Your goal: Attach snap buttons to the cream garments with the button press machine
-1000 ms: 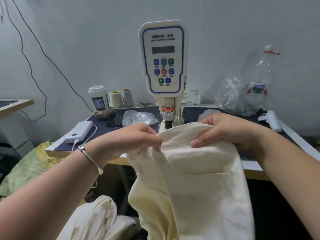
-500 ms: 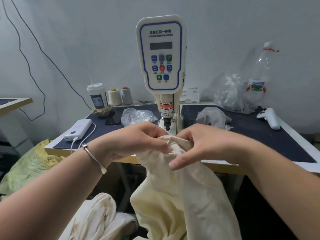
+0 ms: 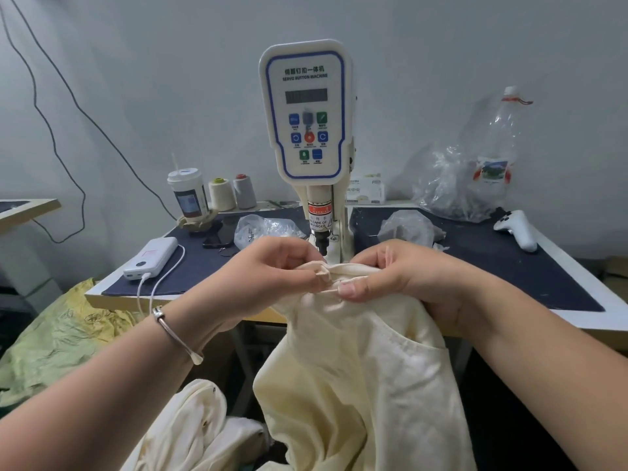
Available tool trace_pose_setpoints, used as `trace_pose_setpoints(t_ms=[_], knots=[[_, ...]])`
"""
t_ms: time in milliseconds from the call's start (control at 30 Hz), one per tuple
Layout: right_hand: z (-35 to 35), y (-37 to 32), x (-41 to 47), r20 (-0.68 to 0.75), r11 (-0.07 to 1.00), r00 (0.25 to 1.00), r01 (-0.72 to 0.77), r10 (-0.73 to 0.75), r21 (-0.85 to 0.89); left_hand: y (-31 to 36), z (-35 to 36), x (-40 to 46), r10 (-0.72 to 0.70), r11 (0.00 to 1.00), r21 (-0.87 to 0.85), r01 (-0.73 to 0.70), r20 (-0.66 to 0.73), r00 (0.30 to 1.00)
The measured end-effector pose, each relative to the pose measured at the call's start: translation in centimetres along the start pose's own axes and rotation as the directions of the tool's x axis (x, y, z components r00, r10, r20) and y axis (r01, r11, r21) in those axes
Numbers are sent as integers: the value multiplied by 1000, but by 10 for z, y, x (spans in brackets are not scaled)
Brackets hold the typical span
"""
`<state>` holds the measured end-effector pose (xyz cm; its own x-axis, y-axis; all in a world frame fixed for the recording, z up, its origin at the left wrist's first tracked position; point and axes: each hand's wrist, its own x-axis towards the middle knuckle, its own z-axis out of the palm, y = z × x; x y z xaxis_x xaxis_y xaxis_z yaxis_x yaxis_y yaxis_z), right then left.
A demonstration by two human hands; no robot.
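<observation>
Both hands, left hand (image 3: 272,270) and right hand (image 3: 394,273), pinched the garment (image 3: 356,368) edge before the press (image 3: 321,239); positioning step, next sliding it under.

Garment (image 3: 356,385) is looking like matt cream cloth; machine (image 3: 306,113) w/ glossy plastic; bracelet (image 3: 176,334) shining, metal.

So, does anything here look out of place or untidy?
Slightly. The cream garment is bunched at its top edge where both hands pinch it, not flat under the press head. More cream fabric lies heaped below.
</observation>
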<state>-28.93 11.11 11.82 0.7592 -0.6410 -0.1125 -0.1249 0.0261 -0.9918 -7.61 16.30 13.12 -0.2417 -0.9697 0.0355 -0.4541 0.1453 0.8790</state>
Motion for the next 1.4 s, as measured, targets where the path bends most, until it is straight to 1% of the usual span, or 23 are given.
trace_pose_setpoints(t_ms=[100, 133, 267, 367, 433, 500, 533, 600, 633, 667, 733, 767, 800, 833, 900, 1000, 1033, 1100, 1133, 1233, 1267, 1367, 1400], knots=[[-5, 0, 0, 35, 1000, 999, -1, 1, 0, -5, -5, 1, -30, 992, -119, 38, 76, 997], [-7, 0, 0, 47, 1000, 999, -1, 2, -6, -5, -7, 1, -44, 992, -118, 54, 91, 995], [-14, 9, 4, 91, 1000, 996, 16, -17, 13, -3, -14, 6, -65, 998, 14, 64, 145, 987], [-22, 14, 12, 93, 999, 995, 27, -24, -34, -8, -19, 9, -65, 996, -42, 76, 211, 975], [-27, 18, 20, 69, 999, 998, 17, -13, -51, -16, -18, 12, -77, 989, -106, 100, 206, 976], [-31, 25, 31, 15, 993, 1000, -10, 12, -114, -25, -17, 14, -139, 978, -135, 161, 156, 978], [-33, 30, 36, -37, 981, 999, -30, 24, -192, -30, -18, 15, -174, 976, -109, 188, 128, 976], [-44, 42, 48, -181, 937, 983, -88, 27, -337, -40, -27, 15, -223, 975, 30, 222, 80, 971], [-53, 50, 54, -277, 913, 961, -125, 14, -388, -44, -34, 15, -246, 966, 102, 239, 62, 967], [-67, 60, 59, -416, 879, 909, -186, -15, -439, -49, -43, 13, -271, 952, 157, 261, 45, 962], [-97, 74, 67, -698, 760, 703, -377, -138, -530, -59, -64, 13, -317, 928, 198, 314, -20, 948], [-110, 80, 70, -767, 696, 613, -467, -189, -546, -65, -74, 15, -329, 919, 206, 337, -71, 942], [-121, 84, 74, -791, 641, 572, -528, -215, -557, -72, -82, 19, -324, 913, 222, 343, -121, 938], [-131, 87, 79, -793, 599, 570, -565, -214, -568, -78, -87, 25, -304, 913, 235, 335, -156, 940], [-147, 87, 94, -775, 521, 611, -615, -158, -592, -89, -86, 39, -261, 940, 187, 286, -149, 954], [-159, 83, 112, -756, 416, 654, -680, -29, -604, -104, -73, 60, -206, 978, -23, 205, -60, 977], [-161, 82, 116, -751, 375, 660, -691, -21, -618, -110, -70, 66, -195, 979, -70, 192, -46, 980], [-167, 78, 123, -746, 312, 664, -701, -41, -641, -122, -69, 79, -197, 977, -94, 192, -48, 979], [-171, 76, 126, -753, 304, 657, -716, -7, -628, -128, -68, 85, -212, 975, -85, 207, -61, 975], [-175, 70, 135, -742, 291, 625, -777, 244, -559, -142, -68, 98, -293, 956, -46, 290, -78, 953], [-176, 70, 137, -741, 308, 623, -777, 253, -548, -146, -69, 102, -323, 946, -41, 320, -78, 943], [-178, 75, 139, -763, 355, 636, -744, 117, -566, -158, -73, 108, -391, 920, -49, 388, -79, 917], [-178, 77, 138, -767, 362, 634, -740, 97, -567, -162, -73, 108, -409, 912, -74, 405, -75, 909]])
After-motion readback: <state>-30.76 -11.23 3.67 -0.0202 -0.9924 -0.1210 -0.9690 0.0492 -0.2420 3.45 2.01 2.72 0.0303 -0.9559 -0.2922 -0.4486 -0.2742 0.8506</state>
